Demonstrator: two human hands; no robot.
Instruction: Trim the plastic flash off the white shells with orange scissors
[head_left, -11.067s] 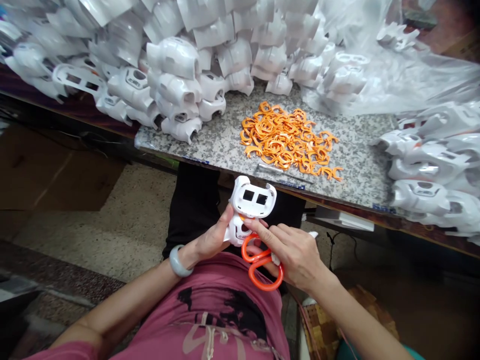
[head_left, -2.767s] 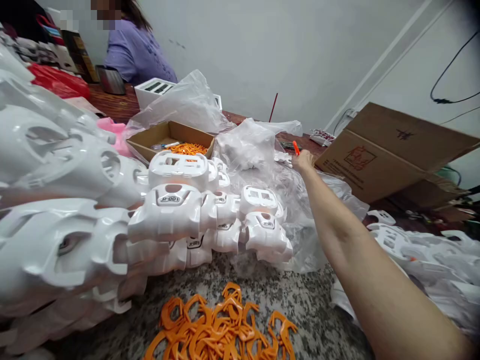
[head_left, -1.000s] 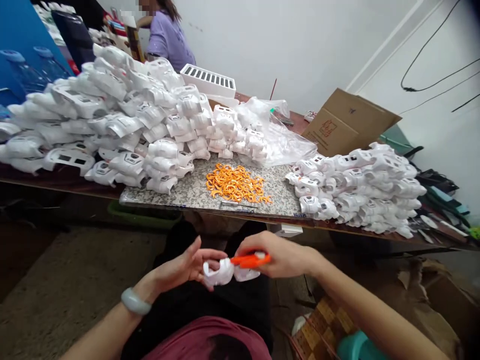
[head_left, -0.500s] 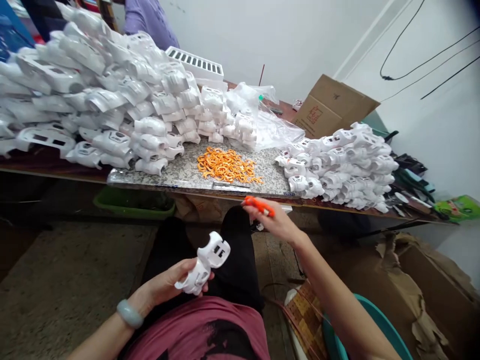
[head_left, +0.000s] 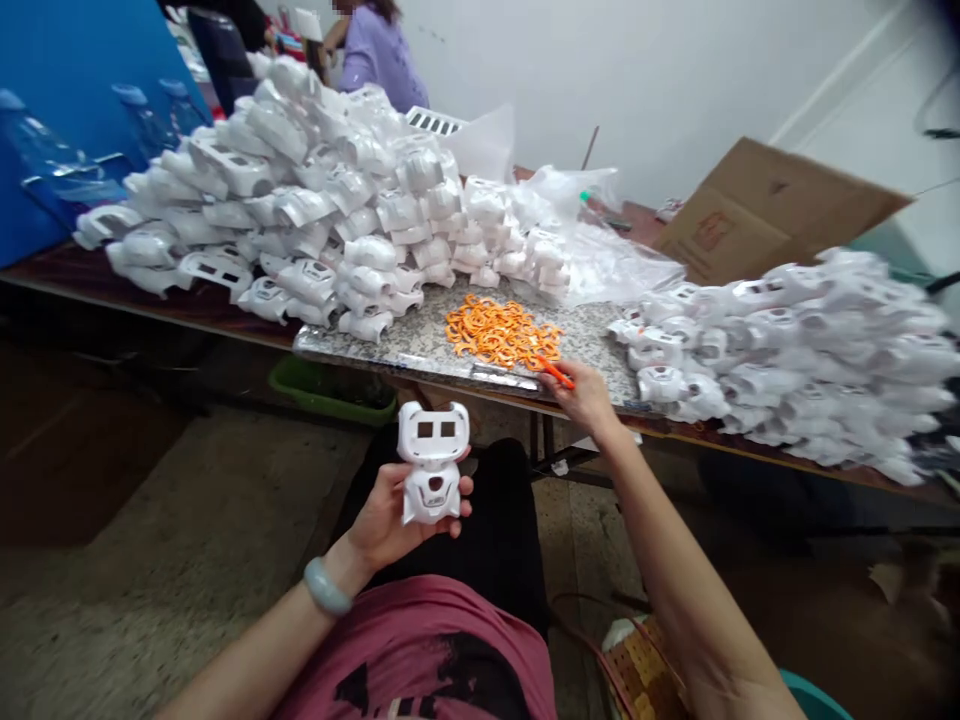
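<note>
One white shell (head_left: 433, 480) sits in my left hand (head_left: 386, 518), above the lap, its two square openings facing the camera. The left fingers are curled around its lower half: thumb along one side, fingertips showing at the opposite edge. I judge it light, stiff, thin plastic; the gloss suggests it could slip. I'd take hold around that lower body or the narrow waist, without squeezing hard, and keep off the slim prongs at the top, which look the likeliest part to snap.

Further forward and to the right, my right hand (head_left: 589, 397) grips a red tool (head_left: 556, 373), whose full shape I cannot make out. Those fingers are at the near edge of the orange clips (head_left: 496, 330); whether they also pinch a clip, I can't tell. The clips lie in a loose pile on the speckled tabletop (head_left: 589, 340).

Beyond the right fingers, a clear bag (head_left: 611, 262) is spread out. More shells are heaped to the left (head_left: 360, 215) and stacked to the right (head_left: 787, 360).
</note>
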